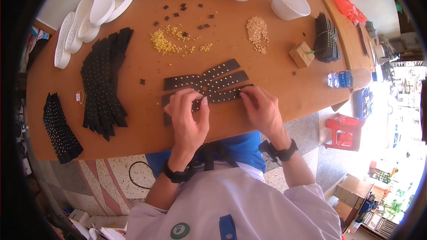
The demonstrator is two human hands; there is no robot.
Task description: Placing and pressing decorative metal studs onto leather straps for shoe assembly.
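Several studded black straps (pixel 229 80) fan out by the middle of the counter's (pixel 142 126) near edge, and look: the left hand (pixel 189 113) bends over them, its grip too hidden to call, while the right hand (pixel 264 109) pinches the lower right end! Toward the far edge, a gold stud pile (pixel 160 44), a paler pile (pixel 256 33) and two white bowls (pixel 291 3).
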